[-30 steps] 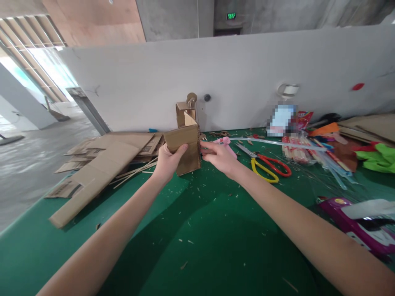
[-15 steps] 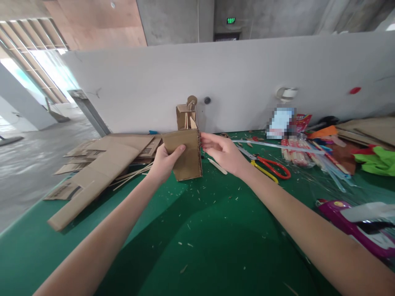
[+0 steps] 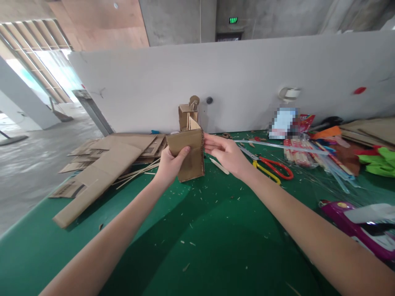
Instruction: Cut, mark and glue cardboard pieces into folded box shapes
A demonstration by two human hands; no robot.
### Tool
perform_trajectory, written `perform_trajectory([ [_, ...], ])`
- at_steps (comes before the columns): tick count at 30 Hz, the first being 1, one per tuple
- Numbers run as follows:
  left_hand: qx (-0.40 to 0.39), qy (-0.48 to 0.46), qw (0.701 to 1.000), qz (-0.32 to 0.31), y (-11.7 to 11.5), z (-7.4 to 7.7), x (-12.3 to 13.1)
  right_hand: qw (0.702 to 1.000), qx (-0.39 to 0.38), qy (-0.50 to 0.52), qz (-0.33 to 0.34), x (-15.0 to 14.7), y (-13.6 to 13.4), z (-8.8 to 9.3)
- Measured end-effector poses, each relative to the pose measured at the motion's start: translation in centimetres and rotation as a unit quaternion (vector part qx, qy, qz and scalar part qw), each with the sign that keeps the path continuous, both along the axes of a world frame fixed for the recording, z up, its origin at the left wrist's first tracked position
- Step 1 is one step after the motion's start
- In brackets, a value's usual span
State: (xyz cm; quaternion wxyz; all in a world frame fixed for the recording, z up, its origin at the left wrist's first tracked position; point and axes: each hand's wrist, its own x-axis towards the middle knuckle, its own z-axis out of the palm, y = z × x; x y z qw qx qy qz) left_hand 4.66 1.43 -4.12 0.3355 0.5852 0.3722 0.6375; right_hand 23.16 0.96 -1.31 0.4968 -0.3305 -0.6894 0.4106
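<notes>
In the head view, my left hand [image 3: 172, 163] is closed on a folded cardboard piece [image 3: 191, 158], its thumb flat on the front face and its fingers hidden behind. The piece stands upright over the table, with corrugated edges along its right side. Beside that edge is my right hand [image 3: 226, 154], fingers stretched toward the cardboard and fingertips at its side. Just behind rises a small cardboard structure [image 3: 184, 117] with thin sticks and a round cardboard disc [image 3: 194, 101] on top. Whether it is joined to the held piece I cannot tell.
Flat cardboard sheets [image 3: 101, 164] and thin sticks [image 3: 135, 174] lie left. To the right are scissors [image 3: 268, 164], a pale stick [image 3: 219, 166], wrapped sticks [image 3: 298, 153], green cloth [image 3: 378, 162] and a purple tool [image 3: 354, 222]. A white partition [image 3: 148, 86] stands behind the green table [image 3: 216, 246].
The whole view has shifted slightly. The held cardboard has tipped a little, showing more of its inner flap at the top. Both hands keep about the same places on it.
</notes>
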Motion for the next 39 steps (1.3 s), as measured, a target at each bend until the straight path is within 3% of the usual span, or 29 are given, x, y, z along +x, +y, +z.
perform_trajectory([
  [6,-0.012,0.018,1.000,-0.021,0.0,-0.5,-0.5,0.990,0.001,-0.127,-0.055,0.9,1.0,-1.9],
  [11,-0.103,0.084,0.985,-0.108,0.3,-2.5,-2.1,0.974,-0.025,-0.225,0.002,0.8,1.4,-5.1],
  [14,-0.125,0.083,0.978,-0.147,0.6,-3.3,-2.7,0.968,-0.034,-0.247,0.014,0.8,1.4,-6.1],
  [21,-0.132,0.024,0.980,-0.149,0.5,-3.7,-2.0,0.962,-0.035,-0.270,0.002,0.4,0.9,-5.8],
  [34,-0.125,0.017,0.985,-0.119,0.2,-3.9,-1.4,0.953,-0.006,-0.302,-0.011,0.2,0.6,-5.7],
  [39,-0.143,0.011,0.980,-0.138,0.2,-3.9,-1.5,0.948,0.019,-0.318,-0.011,0.5,0.2,-5.4],
])
